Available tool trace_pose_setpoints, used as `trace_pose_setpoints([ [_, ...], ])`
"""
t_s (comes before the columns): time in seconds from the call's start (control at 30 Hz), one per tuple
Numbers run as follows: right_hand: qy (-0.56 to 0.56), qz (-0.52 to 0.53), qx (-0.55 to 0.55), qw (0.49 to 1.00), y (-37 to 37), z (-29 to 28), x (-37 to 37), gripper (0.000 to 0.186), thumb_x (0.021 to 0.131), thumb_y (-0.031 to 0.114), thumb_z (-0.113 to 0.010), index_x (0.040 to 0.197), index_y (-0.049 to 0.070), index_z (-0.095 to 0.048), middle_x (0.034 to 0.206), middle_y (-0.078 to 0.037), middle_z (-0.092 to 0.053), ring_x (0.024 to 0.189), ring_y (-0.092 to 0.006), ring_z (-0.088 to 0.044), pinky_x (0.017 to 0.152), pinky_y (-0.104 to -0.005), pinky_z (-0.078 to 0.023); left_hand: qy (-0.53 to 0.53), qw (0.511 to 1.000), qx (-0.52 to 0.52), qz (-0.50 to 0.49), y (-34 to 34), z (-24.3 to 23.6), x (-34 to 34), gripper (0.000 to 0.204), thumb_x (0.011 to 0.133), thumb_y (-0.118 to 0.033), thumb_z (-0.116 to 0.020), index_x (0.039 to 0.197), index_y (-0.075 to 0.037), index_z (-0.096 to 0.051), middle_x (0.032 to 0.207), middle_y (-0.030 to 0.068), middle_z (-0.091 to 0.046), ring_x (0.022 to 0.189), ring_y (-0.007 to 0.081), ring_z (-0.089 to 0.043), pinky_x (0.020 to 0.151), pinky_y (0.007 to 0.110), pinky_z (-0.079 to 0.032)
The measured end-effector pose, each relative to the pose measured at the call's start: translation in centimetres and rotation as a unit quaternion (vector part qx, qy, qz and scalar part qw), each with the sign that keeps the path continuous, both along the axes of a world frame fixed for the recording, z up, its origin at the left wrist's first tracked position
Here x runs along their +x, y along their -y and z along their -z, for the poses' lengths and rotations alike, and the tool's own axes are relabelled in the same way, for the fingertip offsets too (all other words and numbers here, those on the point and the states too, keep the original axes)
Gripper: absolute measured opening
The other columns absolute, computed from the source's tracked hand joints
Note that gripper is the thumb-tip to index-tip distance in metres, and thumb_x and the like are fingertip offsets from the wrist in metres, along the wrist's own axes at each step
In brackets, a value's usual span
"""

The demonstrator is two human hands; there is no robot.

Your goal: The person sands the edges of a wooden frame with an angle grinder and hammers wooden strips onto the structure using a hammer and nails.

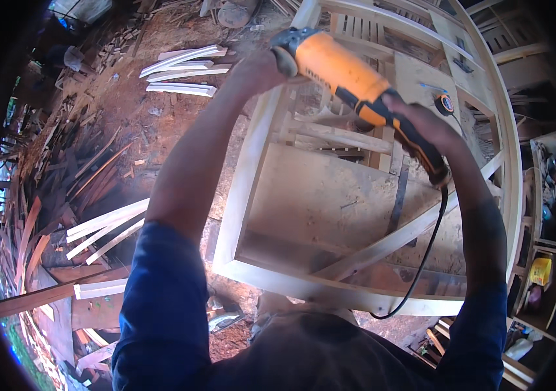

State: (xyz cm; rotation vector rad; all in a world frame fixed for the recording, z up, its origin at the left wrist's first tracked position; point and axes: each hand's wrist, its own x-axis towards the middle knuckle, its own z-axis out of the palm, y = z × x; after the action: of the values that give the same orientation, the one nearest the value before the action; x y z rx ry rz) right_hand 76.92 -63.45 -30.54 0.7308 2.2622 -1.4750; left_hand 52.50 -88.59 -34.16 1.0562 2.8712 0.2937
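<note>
Both of my hands carry an orange-and-black corded angle grinder [343, 68], held across the upper part of a pale wooden frame [242, 195]. My left hand [262, 70] is closed at its dark head end, on the left. On the rear handle, my right hand [424, 124] is wrapped, fingers curled round it. The black power cord [431, 244] hangs from the handle's end and curves down past the frame's near rail. Whatever disc is fitted, and whether it touches the wood, cannot be made out. The left hand and the tool's head are slightly blurred.
Inside the frame lies a dusty board [317, 195], with a diagonal wooden brace [382, 244] across it. A tape measure [444, 103] sits at the right. Pale wood strips [183, 68] and scrap wood [63, 176] cover the ground leftward. Shelves holding a yellow container [540, 271] stand right.
</note>
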Motion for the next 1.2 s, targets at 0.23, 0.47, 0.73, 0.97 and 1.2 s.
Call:
trace_pose_setpoints([
  [0.23, 0.016, 0.005, -0.012, 1.0, 1.5, 0.3, 2.9, 0.07, 0.087, 0.075, -0.056, 0.099, 0.007, -0.061, 0.063, -0.003, -0.057, 0.047, -0.0133, -0.057, 0.043, -0.027, -0.046, -0.032, 0.999, -0.014, 0.036, 2.1, 1.0, 2.8, 0.054, 0.083, -0.038, -0.076, 0.116, 0.002, -0.062, 0.111, 0.0234, -0.068, 0.111, 0.0373, -0.064, 0.096, 0.047, -0.05],
  [0.47, 0.065, -0.051, -0.081, 0.993, 13.0, 0.1, 18.2, 0.059, 0.092, 0.056, -0.065, 0.101, -0.002, -0.062, 0.067, -0.003, -0.059, 0.049, -0.0103, -0.055, 0.045, -0.0284, -0.046, 0.337, 0.935, 0.025, -0.108, 17.3, -1.9, 21.1, 0.049, 0.085, -0.035, -0.073, 0.099, 0.011, -0.064, 0.079, 0.021, -0.071, 0.07, 0.0304, -0.073, 0.074, 0.042, -0.059],
  [0.73, 0.08, -0.061, -0.146, 0.984, 27.4, -2.6, 29.7, 0.06, 0.093, 0.041, -0.069, 0.135, 0.001, -0.057, 0.098, -0.01, -0.069, 0.078, -0.0141, -0.065, 0.067, -0.032, -0.053, 0.227, 0.965, 0.096, -0.086, 31.1, -1.3, 34.8, 0.034, 0.084, -0.028, -0.071, 0.088, 0.005, -0.068, 0.081, 0.028, -0.068, 0.086, 0.0415, -0.07, 0.077, 0.047, -0.056],
  [0.97, 0.102, -0.071, -0.079, 0.989, 30.9, -2.6, 39.3, 0.071, 0.09, 0.06, -0.064, 0.117, -0.006, -0.066, 0.103, -0.024, -0.072, 0.096, -0.0338, -0.07, 0.089, -0.0425, -0.053, 0.188, 0.979, 0.051, -0.053, 31.8, -1.3, 41.0, 0.032, 0.082, -0.025, -0.078, 0.091, 0.005, -0.067, 0.073, 0.0224, -0.069, 0.075, 0.0342, -0.073, 0.063, 0.042, -0.055],
  [1.2, 0.047, 0.007, -0.018, 0.999, 29.0, -3.1, 51.9, 0.087, 0.086, 0.071, -0.06, 0.129, -0.004, -0.05, 0.105, -0.03, -0.067, 0.103, -0.0428, -0.067, 0.093, -0.0477, -0.05, 0.268, 0.963, 0.016, -0.019, 24.2, -2.8, 48.4, 0.038, 0.081, -0.026, -0.078, 0.096, 0.007, -0.067, 0.084, 0.0256, -0.071, 0.09, 0.0391, -0.072, 0.068, 0.045, -0.053],
])
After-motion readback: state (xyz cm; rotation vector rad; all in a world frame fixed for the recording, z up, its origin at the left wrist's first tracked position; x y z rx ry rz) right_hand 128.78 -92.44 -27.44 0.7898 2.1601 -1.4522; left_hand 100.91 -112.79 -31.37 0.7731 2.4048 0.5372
